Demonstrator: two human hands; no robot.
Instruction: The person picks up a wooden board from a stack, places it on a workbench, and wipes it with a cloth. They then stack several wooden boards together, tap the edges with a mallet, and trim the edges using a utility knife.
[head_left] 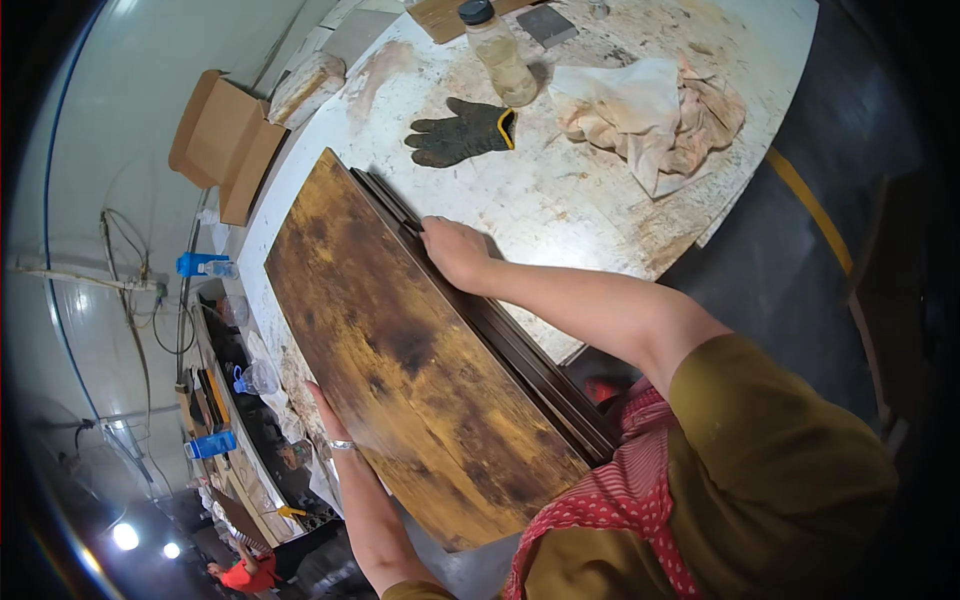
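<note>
Over the near edge of the white tabletop (575, 235), a stack of wood-grain boards (420, 350) is touched along both long sides. Its dark layered edges are grasped by the right hand (457, 252), fingers curled. The left hand (328, 418) is set against the opposite side, partly hidden; how far it is closed cannot be told. Beyond, a dark glove (455, 135) is seen.

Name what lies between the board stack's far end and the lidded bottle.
A dark, yellow-cuffed glove, lying on the stained white table; the head view shows it.
</note>
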